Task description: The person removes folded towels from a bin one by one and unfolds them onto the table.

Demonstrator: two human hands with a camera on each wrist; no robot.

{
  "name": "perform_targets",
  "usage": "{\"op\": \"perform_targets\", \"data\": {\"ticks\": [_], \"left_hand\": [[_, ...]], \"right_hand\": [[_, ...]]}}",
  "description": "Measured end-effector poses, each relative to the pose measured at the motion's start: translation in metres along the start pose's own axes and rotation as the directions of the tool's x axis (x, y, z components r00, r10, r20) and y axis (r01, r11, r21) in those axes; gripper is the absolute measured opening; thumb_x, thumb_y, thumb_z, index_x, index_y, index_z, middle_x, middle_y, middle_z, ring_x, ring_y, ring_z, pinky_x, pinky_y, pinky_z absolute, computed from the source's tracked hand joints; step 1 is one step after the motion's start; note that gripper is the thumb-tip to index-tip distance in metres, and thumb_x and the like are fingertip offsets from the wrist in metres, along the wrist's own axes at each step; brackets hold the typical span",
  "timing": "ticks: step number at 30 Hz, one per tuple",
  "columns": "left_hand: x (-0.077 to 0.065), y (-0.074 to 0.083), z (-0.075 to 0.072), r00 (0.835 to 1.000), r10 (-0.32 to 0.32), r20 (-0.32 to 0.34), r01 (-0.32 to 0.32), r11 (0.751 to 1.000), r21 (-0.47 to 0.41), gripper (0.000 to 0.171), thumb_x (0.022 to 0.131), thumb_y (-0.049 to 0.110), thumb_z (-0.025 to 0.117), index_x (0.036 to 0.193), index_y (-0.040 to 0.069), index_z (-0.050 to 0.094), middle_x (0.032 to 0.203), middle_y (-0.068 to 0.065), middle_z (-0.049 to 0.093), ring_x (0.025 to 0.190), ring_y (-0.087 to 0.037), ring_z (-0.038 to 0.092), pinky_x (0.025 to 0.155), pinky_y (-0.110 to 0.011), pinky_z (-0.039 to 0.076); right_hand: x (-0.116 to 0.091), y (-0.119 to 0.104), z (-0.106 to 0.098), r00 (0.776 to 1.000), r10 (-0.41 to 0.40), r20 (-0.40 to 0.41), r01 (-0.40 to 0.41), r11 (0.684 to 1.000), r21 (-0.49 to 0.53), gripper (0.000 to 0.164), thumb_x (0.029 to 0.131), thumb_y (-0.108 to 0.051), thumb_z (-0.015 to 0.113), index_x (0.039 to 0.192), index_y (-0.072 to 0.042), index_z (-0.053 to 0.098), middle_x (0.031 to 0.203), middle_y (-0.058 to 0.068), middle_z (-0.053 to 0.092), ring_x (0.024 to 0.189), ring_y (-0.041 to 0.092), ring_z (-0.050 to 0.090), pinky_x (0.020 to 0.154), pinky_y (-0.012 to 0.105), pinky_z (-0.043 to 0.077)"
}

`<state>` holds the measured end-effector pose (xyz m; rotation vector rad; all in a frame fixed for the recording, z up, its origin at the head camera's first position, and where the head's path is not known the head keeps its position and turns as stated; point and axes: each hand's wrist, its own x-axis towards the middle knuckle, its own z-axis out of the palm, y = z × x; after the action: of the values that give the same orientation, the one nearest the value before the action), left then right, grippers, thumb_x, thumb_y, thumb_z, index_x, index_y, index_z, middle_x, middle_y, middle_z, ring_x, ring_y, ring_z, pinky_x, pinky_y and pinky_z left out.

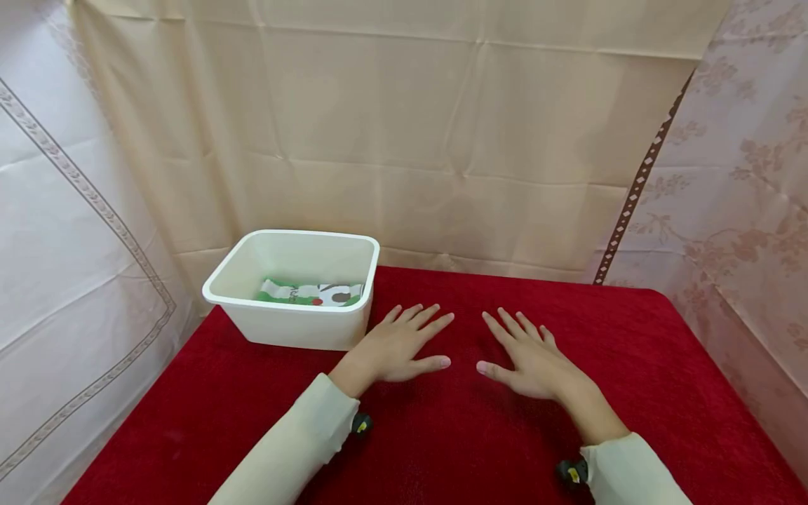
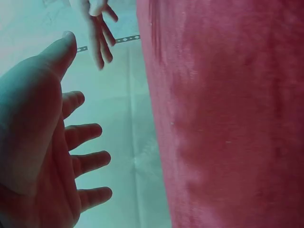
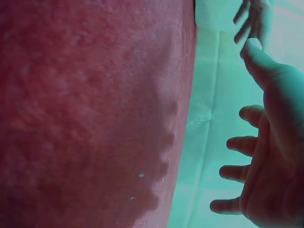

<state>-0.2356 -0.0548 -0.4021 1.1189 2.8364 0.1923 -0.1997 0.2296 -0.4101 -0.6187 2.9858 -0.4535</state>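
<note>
My left hand point(image 1: 400, 344) is held over the red cloth with its fingers spread and straight, just right of a white tub point(image 1: 290, 326). Across from it, my right hand point(image 1: 533, 358) hovers palm down, fingers also spread, thumb pointing at the other thumb. Neither hand holds anything. Inside the tub lies a green and white printed packet point(image 1: 309, 293), its lower part hidden by the tub's front wall. In the left wrist view the left palm point(image 2: 38, 133) shows above the cloth, and the right wrist view shows the right palm point(image 3: 275, 156) likewise, with a shadow below.
A red cloth point(image 1: 442, 449) covers the table. Behind it hangs a beige curtain point(image 1: 429, 126), with a pale patterned curtain point(image 1: 751, 175) on the right and a white one point(image 1: 69, 231) on the left. Small dark devices point(image 1: 362, 423) sit at both wrists.
</note>
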Motion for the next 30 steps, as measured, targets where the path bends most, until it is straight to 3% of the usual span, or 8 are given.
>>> {"op": "perform_targets", "data": {"ticks": [10,16,20,24,30], "left_hand": [[0.009,0.005,-0.028,0.994,0.062,-0.095,-0.05,0.991,0.124,0.072,0.103,0.065,0.037,0.164,0.03,0.022,0.165,-0.004,0.033,0.15,-0.028,0.032,0.124,-0.052,0.026],[0.012,0.013,-0.048,0.977,0.133,-0.169,-0.099,0.976,0.192,0.067,0.104,0.054,0.047,0.162,0.024,0.031,0.161,-0.004,0.04,0.146,-0.026,0.036,0.12,-0.049,0.034],[0.014,0.01,-0.059,0.961,0.152,-0.232,-0.095,0.966,0.241,0.063,0.104,0.049,0.051,0.159,0.022,0.037,0.159,-0.003,0.042,0.144,-0.024,0.039,0.116,-0.048,0.038],[0.011,0.003,-0.071,0.946,0.146,-0.289,-0.077,0.969,0.235,0.061,0.104,0.046,0.054,0.158,0.021,0.04,0.157,-0.003,0.045,0.142,-0.025,0.041,0.114,-0.049,0.04],[0.001,-0.008,-0.083,0.937,0.12,-0.327,-0.056,0.978,0.199,0.059,0.103,0.043,0.056,0.156,0.019,0.043,0.155,-0.003,0.046,0.142,-0.025,0.042,0.113,-0.051,0.04]], "right_hand": [[0.019,-0.007,-0.016,1.0,-0.03,-0.009,0.03,0.998,-0.053,0.088,0.096,-0.069,0.053,0.163,-0.019,0.026,0.166,0.018,0.026,0.146,0.052,0.026,0.11,0.079,0.022],[0.032,-0.013,-0.029,1.0,-0.022,-0.005,0.021,0.998,-0.059,0.083,0.099,-0.062,0.055,0.164,-0.019,0.026,0.165,0.019,0.027,0.146,0.05,0.027,0.109,0.079,0.024],[0.043,-0.018,-0.041,0.999,-0.024,-0.021,0.023,0.999,-0.036,0.082,0.1,-0.061,0.055,0.164,-0.019,0.025,0.165,0.017,0.028,0.147,0.048,0.028,0.11,0.079,0.024],[0.054,-0.024,-0.05,0.998,-0.041,-0.039,0.04,0.999,-0.021,0.079,0.101,-0.059,0.055,0.163,-0.019,0.026,0.164,0.016,0.031,0.146,0.047,0.031,0.111,0.078,0.026],[0.068,-0.035,-0.057,0.998,-0.049,-0.04,0.049,0.999,-0.003,0.078,0.101,-0.057,0.055,0.164,-0.021,0.026,0.164,0.013,0.031,0.147,0.045,0.03,0.113,0.075,0.025]]}}
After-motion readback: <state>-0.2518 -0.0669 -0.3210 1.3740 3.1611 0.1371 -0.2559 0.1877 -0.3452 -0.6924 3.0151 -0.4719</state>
